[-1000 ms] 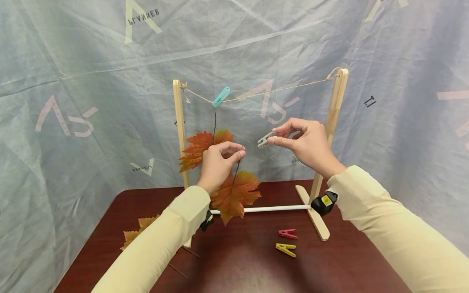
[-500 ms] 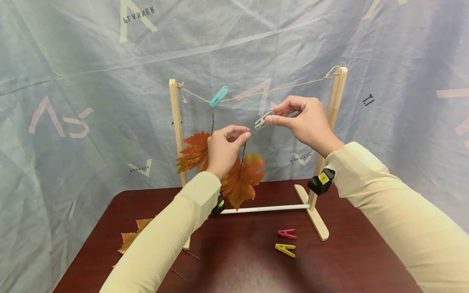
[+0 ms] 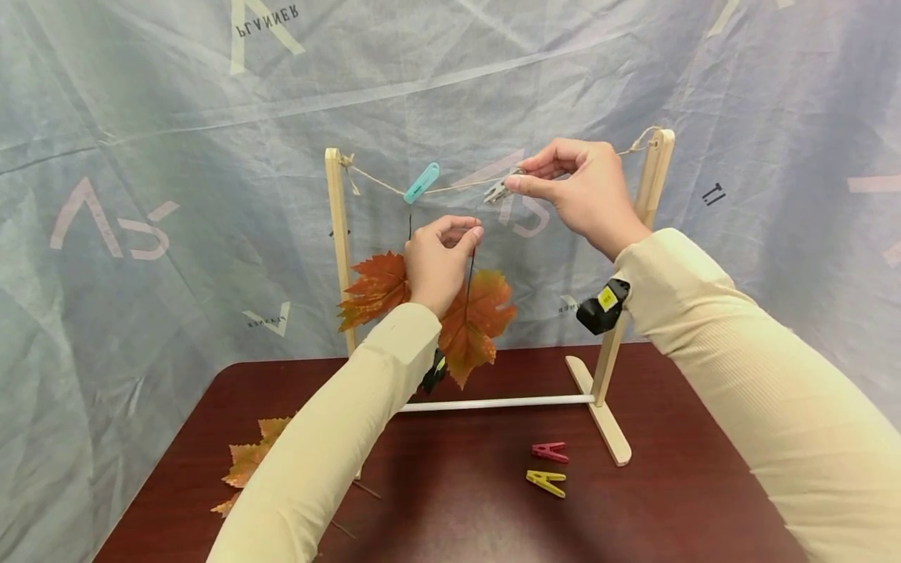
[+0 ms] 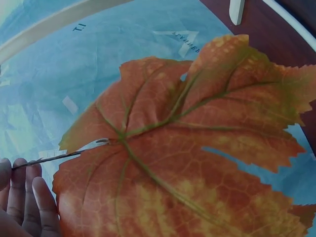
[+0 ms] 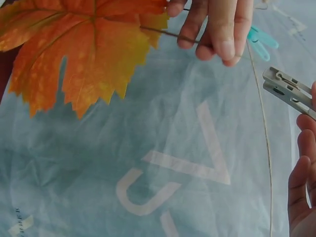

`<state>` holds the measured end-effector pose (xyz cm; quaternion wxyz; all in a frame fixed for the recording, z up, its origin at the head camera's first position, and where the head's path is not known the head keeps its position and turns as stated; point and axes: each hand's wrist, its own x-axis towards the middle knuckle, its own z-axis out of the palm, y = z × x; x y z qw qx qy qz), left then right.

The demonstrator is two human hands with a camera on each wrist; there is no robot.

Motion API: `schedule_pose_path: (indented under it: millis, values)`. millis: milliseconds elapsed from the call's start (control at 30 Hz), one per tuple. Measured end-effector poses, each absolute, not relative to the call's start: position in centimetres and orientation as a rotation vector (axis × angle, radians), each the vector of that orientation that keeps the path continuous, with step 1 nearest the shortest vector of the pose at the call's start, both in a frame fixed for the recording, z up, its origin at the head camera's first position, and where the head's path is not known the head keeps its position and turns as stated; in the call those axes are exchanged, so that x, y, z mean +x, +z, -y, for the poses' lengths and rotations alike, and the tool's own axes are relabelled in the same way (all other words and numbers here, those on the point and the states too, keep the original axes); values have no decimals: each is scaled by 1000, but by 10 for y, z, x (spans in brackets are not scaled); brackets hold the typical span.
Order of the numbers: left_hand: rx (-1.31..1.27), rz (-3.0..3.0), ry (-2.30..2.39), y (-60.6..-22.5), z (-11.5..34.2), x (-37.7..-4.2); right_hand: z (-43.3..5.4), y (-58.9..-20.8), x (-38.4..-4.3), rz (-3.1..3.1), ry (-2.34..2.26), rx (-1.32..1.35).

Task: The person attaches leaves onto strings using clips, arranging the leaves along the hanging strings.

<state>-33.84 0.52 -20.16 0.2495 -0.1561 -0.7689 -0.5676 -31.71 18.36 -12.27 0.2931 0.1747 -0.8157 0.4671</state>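
Note:
In the head view my left hand [image 3: 441,258] pinches the thin stem of an orange maple leaf [image 3: 475,324], which hangs below the fingers. The left wrist view shows that leaf [image 4: 173,128] close up, its stem between thumb and fingers. My right hand [image 3: 580,188] pinches a grey clothespin [image 3: 497,190] by its handle end, beside the twine [image 3: 457,186]. In the right wrist view the clothespin [image 5: 286,89] sits apart from the stem, near the twine [image 5: 264,128]. A turquoise clothespin [image 3: 421,183] is on the twine, above another orange leaf [image 3: 376,288].
Two wooden posts [image 3: 655,180] hold the twine, joined low down by a white rod [image 3: 507,403]. A red clothespin [image 3: 549,451] and a yellow clothespin [image 3: 546,482] lie on the brown table [image 3: 450,516]. More leaves [image 3: 246,461] lie at the left, partly behind the sleeve.
Both hands have risen toward the twine, the left one also shifting right. The pinched leaf and the grey clothespin have come up with them.

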Motion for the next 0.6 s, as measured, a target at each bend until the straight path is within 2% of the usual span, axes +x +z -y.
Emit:
schedule_pose_path:
  millis: [600]
  values:
    - [-170,2102,-1516,-185,-20,-350,-175,-102,-341,2180,1265,405]
